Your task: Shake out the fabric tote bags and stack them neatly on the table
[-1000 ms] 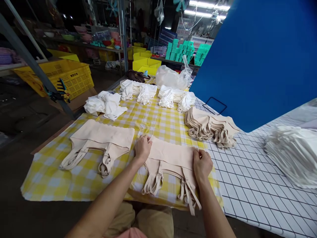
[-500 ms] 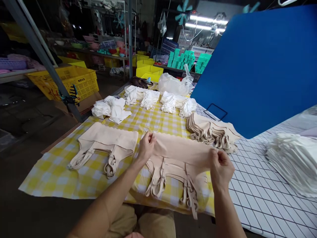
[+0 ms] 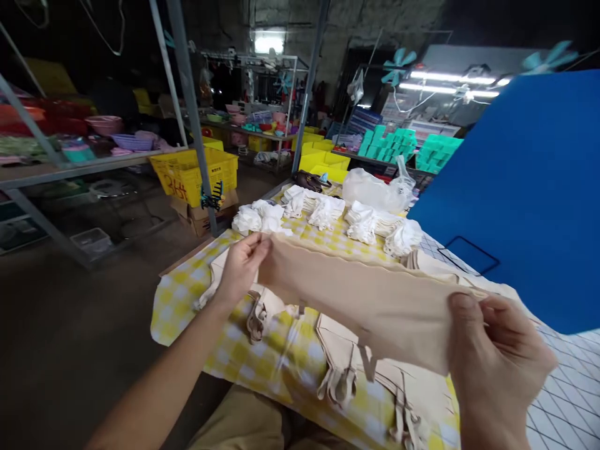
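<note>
1. With a clock face centred on the raised beige garment (image 3: 370,290), the left hand (image 3: 241,265) was at 9 o'clock, its thumb and fingers pinched on the upper corner there.
2. The right hand (image 3: 501,350) was at 4 o'clock, gripping the opposite end, thumb on the near face; its other fingertips were partly hidden, so they seemed, though not certainly, curled behind the cloth.
3. Between the hands the garment was stretched out above the table, its scalloped edge at the top and short strap ends hanging below.
4. Under it, at 6 o'clock, was a beige stack (image 3: 335,334) with looped straps, lying on the yellow checked tablecloth (image 3: 175,309).
5. Another beige pile (image 3: 269,306) lay between 8 and 9 o'clock, partly covered by the left hand and the garment.
6. White garments lay beyond: a loose heap (image 3: 260,217) at 10 o'clock, a strapped stack (image 3: 323,212) at 11, and a second stack (image 3: 382,225) between 12 and 1.
7. A clear plastic bag (image 3: 372,189) sat at 12 o'clock, behind the white stacks.
8. A large blue panel (image 3: 529,200) stood at 2 o'clock, and a yellow crate (image 3: 220,169) at 10, off the table.
</note>
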A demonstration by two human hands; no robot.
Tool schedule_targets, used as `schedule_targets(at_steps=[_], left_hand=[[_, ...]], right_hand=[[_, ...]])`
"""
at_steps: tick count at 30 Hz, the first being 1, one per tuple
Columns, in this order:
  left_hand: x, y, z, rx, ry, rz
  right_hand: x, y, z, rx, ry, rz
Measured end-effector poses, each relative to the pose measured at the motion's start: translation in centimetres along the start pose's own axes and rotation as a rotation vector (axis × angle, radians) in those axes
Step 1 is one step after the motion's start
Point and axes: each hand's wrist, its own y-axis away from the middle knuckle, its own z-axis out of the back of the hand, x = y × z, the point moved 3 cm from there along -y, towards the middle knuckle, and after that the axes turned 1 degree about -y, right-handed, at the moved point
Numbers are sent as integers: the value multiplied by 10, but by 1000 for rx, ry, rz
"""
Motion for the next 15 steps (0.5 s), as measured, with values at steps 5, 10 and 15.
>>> schedule_targets(at_steps=[5, 10, 15], left_hand=[[-5, -3, 80, -163, -75, -7], [26, -29, 126, -92, -178, 77], [96, -71, 129, -37, -605, 170]], right_hand=[[23, 31, -47, 243, -93, -39], [12, 57, -111, 545, -265, -323], [-59, 78, -187, 728, -144, -454]])
